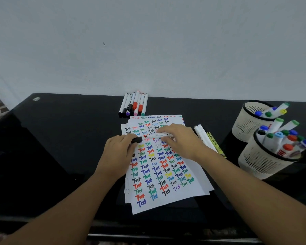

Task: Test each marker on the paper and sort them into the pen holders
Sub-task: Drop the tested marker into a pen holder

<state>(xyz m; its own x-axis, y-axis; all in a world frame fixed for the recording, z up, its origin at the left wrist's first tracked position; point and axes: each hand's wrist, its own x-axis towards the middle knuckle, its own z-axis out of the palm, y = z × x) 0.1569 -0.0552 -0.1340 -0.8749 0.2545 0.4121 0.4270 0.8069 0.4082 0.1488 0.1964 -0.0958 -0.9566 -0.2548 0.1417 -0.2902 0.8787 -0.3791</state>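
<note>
the landmark here is the stack of white paper sheets [166, 195] covered in rows of the word "test" in many colours, lying on the glossy black table [60, 138]. over the upper part of that stack, the right hand [181, 140] curls its fingers round a white-barrelled marker [157, 135] held nearly level, its uncovered dark tip pointing toward the left hand. the left hand [118, 151] pinches a small black marker cap [137, 139] just beside that tip; cap and tip are close but apart.

beyond the far edge of the paper, against the pale wall [148, 41], lies a row of white markers [133, 104] with black, purple, red, pink and green caps, side by side and touching. just beside the paper's right edge lie two white markers [202, 134] and a yellow pen [215, 144], partly hidden by the right forearm.

well to the right of the paper stand two cream slotted pen holders with black rims. the nearer holder [261, 163] is packed with markers capped in blue, green, red and black; the farther holder [247, 121] carries fewer, with blue, green and yellow caps.
</note>
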